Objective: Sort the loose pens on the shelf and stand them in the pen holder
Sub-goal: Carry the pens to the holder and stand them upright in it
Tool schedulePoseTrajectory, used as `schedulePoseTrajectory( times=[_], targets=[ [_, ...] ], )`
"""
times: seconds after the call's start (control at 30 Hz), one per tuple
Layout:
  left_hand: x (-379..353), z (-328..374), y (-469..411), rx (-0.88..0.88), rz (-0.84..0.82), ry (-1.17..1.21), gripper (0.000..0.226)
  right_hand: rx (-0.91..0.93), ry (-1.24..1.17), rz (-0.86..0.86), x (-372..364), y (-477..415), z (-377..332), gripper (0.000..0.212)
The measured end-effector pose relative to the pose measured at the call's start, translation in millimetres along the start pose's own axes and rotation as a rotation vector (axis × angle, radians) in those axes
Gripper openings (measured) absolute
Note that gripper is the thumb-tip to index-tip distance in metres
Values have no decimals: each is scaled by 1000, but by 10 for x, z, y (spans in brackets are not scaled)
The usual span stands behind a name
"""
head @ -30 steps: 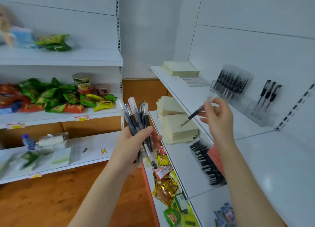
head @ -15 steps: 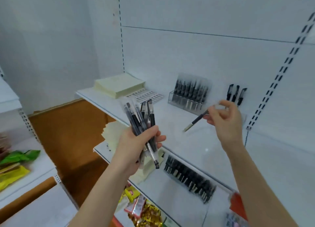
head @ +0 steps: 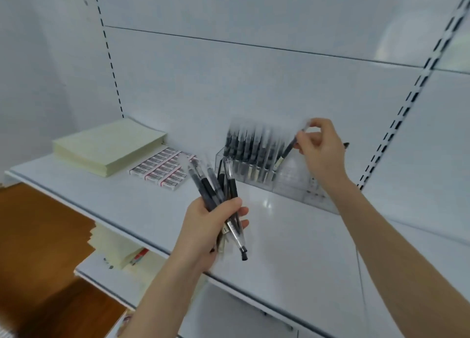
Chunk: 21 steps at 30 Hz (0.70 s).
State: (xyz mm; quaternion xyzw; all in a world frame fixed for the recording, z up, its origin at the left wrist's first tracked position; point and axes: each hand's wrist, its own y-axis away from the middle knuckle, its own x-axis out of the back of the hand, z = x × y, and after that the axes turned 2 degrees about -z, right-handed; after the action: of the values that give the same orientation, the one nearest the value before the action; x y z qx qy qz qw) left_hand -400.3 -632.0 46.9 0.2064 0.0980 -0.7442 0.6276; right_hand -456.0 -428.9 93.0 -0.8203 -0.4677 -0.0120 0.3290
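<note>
My left hand (head: 208,226) grips a bundle of several black pens (head: 216,187) above the white shelf (head: 279,236); the pens fan out above and below my fist. My right hand (head: 321,149) pinches a single black pen (head: 287,152) by its upper end, its tip slanting down into the clear pen holder (head: 292,185). A row of several black pens (head: 250,149) stands in the holder's left part, blurred by motion. The holder's right part is partly hidden behind my right wrist.
A stack of pale yellow paper (head: 109,147) lies at the shelf's left end, with a block of small white boxes (head: 162,170) beside it. More yellow paper (head: 114,246) sits on the lower shelf. The white back panel (head: 229,83) rises behind the holder.
The view has moved closer to the shelf. My right hand has carried the single pen right and down to the holder. My left hand still grips the bundle.
</note>
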Motion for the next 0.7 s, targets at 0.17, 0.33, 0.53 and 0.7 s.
schedulePoseTrajectory(
  times=[0.17, 0.33, 0.53, 0.7],
  targets=[
    [20, 58, -232, -21, -39, 1, 7, -38, 124, -152, -126, -96, 103, 11],
    [6, 117, -448, -8, -108, 36, 11, -107, 244, -177, -230, -176, 214, 8],
    [51, 202, -689, 27, -214, -12, 11, -220, 330, -173, -351, -201, 190, 10],
    [140, 264, -850, 55, -316, -18, 11, -322, 317, -53, -337, -96, 60, 22]
  ],
)
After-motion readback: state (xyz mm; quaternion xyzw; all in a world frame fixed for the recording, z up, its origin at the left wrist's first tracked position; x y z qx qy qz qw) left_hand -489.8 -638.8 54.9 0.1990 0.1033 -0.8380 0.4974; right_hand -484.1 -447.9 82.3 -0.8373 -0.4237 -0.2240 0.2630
